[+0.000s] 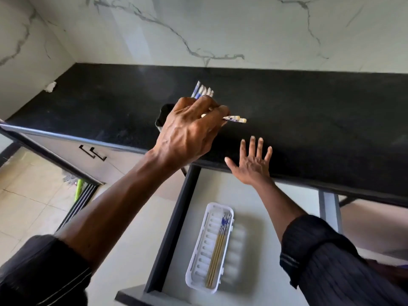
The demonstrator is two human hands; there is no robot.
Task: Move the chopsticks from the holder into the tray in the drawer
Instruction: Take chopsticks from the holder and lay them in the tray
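Chopsticks (217,246): a few lie in the white tray (199,272) in the open drawer (176,217), several stand in the black holder (162,120), left hand (187,133) pinches a pair, right hand (251,164) rests flat and spread on the counter (309,120); task judged partway.

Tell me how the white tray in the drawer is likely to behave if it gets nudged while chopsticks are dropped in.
The white tray looks like thin slotted plastic, so it is probably light. It sits loose on the smooth drawer floor, so a nudge would likely slide it rather than tip it, being low and wide. The chopsticks already inside lie lengthwise and may roll sideways.
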